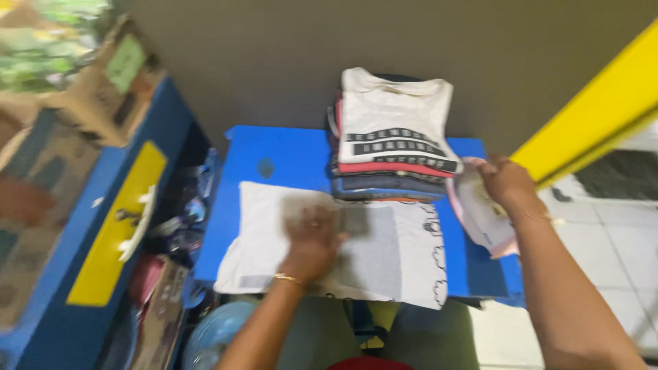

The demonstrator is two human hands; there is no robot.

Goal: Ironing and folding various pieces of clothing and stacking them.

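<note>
Head view showed your left hand (312, 240) pressed flat, fingers spread, on a white garment (384, 253) laid out across the blue table (274, 157); it gripped nothing. The garment covered most of the near half of the table, and its right edge, bearing a dark outline print, hung just over the front. Your right hand (507, 181) rested at the table's right end with its fingers closed on a pale, pink-edged cloth (483, 219) that drooped over that edge. Between and behind your hands stood a stack of folded shirts (394, 137), the top one white with dark printed bands, against the grey wall (308, 48). A bracelet circled each wrist. To your left stood a blue cabinet with a yellow panel (116, 226), with blurred clutter on the floor beside it. Motion blur hid finer detail of the fingers.
</note>
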